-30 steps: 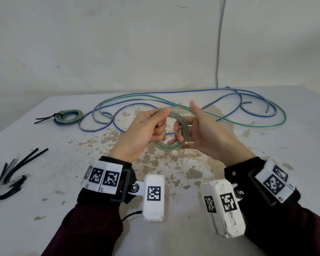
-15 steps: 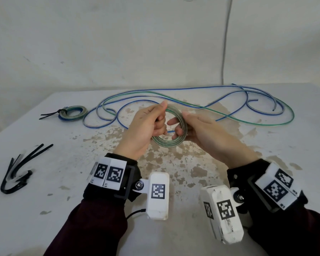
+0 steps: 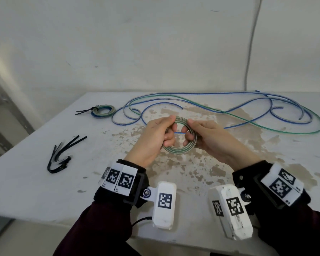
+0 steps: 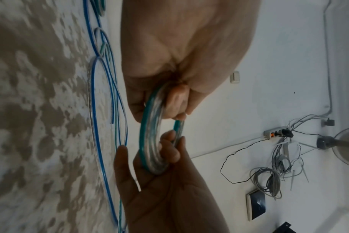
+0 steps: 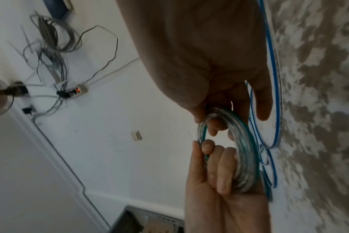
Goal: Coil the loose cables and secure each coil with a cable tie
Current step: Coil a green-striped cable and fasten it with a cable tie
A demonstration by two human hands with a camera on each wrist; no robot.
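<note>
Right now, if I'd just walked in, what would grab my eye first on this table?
Probably the two hands mid-table, the left hand and right hand both gripping a small green-and-clear cable coil above the stained table. Behind them sprawl loose blue and green cables; black cable ties lie at left.

The coil [image 3: 181, 151] is showing a glossy, clear plastic sheath with a green stripe and a silvery core. The loose cables [image 3: 229, 111] far on the table [image 3: 26, 182] are looking like the same shiny plastic, striped blue or green. The table's matt white coat is flaking in the middle, baring rough brown patches. The ties [image 3: 61, 154] on the left are looking like smooth black plastic. The cuffs [image 3: 118, 196] are looking like soft black cloth.
</note>
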